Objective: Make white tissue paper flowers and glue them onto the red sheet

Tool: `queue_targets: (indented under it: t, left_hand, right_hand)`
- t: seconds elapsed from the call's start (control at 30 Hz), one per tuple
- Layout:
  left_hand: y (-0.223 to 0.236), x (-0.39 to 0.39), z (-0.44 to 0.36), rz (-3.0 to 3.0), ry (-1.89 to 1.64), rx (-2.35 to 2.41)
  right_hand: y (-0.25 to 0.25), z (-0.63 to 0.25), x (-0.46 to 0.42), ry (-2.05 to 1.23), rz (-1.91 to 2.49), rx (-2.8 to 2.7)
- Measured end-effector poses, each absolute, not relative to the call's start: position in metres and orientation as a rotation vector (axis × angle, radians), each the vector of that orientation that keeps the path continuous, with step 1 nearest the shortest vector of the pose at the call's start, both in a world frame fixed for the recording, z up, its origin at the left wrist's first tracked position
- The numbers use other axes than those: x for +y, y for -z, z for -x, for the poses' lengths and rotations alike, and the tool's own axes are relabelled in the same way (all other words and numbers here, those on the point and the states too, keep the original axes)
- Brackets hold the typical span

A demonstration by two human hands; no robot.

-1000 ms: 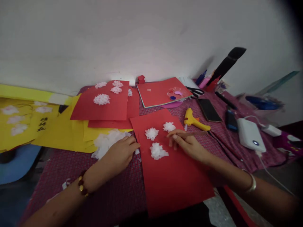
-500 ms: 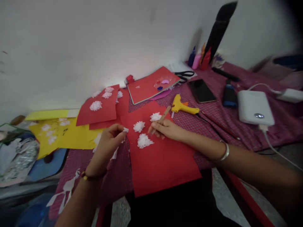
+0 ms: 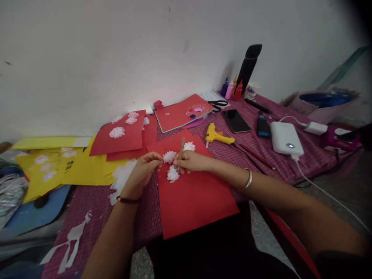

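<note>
My right hand (image 3: 188, 161) grips a flat wooden craft stick (image 3: 182, 147), which stands nearly upright above the red sheet (image 3: 197, 201). Pinched fingers of my left hand (image 3: 147, 167) reach the left edge of that sheet; the small white paper piece seen in them earlier is now mostly hidden. Between my hands lies a crumpled white paper flower (image 3: 169, 156). Another white flower (image 3: 173, 174) sits just below my right fingertips, and a third white flower (image 3: 189, 146) lies behind that hand.
A yellow glue gun (image 3: 216, 135) and a black phone (image 3: 236, 121) lie to the right, near a white power bank (image 3: 286, 138). Red sheets with white flowers (image 3: 122, 135) and yellow sheets (image 3: 84, 168) are at left. Torn white paper (image 3: 76, 232) lies in front.
My left hand has moved right, up to the flowers on the red sheet. My right hand has shifted slightly left, and the craft stick is now more upright. The view has turned somewhat right.
</note>
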State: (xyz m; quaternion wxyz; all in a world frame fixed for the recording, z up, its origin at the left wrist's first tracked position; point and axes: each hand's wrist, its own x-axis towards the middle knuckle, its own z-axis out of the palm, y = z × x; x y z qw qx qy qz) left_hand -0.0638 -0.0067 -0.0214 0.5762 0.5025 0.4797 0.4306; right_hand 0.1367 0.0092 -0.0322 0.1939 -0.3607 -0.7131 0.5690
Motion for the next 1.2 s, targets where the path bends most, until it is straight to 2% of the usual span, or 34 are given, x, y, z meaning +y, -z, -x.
queue_targets:
  t: [0.37,0.57,0.7,0.77,0.9,1.0,1.1,1.2]
  left_hand:
    - [-0.002,-0.03,0.052,-1.435,-0.634,1.039]
    - [0.005,-0.027,0.05,-1.542,-0.718,1.163]
    - [0.009,-0.019,0.052,-2.026,-0.775,1.5]
    - [0.009,-0.02,0.049,-2.301,-0.775,1.449]
    - [0.017,-0.027,0.037,-2.553,-0.636,1.109]
    - [0.029,-0.03,0.028,-2.639,-0.56,1.079]
    - [0.039,-0.028,0.025,-2.631,-0.587,1.131]
    - [0.041,-0.023,0.029,-2.62,-0.632,1.167]
  right_hand:
    - [0.036,-0.142,0.012,-1.596,0.952,-1.895]
    - [0.036,-0.148,0.015,-1.499,1.006,-1.672]
    - [0.036,-0.149,0.017,-1.478,1.011,-1.629]
    - [0.035,-0.152,0.018,-1.434,1.022,-1.687]
    - [0.034,-0.162,0.018,-1.004,1.036,-2.018]
    - [0.037,-0.167,0.016,-0.61,1.063,-2.262]
    - [0.036,-0.173,0.017,-0.481,1.014,-2.416]
    - [0.027,-0.193,0.025,-0.423,1.095,-2.337]
